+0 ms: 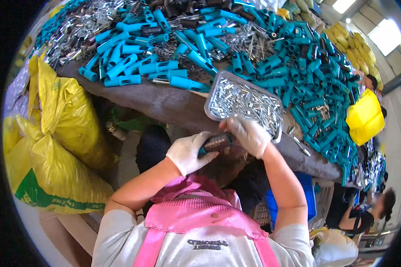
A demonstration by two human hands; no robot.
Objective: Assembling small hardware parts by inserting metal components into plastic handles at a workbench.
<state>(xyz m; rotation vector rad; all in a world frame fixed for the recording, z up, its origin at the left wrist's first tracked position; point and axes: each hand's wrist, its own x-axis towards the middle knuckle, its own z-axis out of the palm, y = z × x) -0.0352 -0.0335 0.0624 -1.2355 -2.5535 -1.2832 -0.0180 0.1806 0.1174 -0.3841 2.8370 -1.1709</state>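
Note:
My left hand (189, 152), in a white glove, is closed around a short dark tool handle (217, 143). Teal shows at the handle's near end, and a row of small pale metal pieces lies along its upper side. Just right of it, my right hand (249, 135), also gloved in white, hovers by the near edge of a clear plastic tray (280, 130). Motion smears its fingers, so whether they hold anything is unclear. Small silvery metal pieces (240, 100) fill the tray, which rests at the front of the worktable (165, 100).
Teal plastic handles (307, 80) are heaped across the table, with loose metal parts (82, 33) among them. Full yellow sacks (71, 155) stand at the left. A yellow sheet-like piece (365, 118) sits at the right. Below are a blue crate (305, 196) and another person (363, 216).

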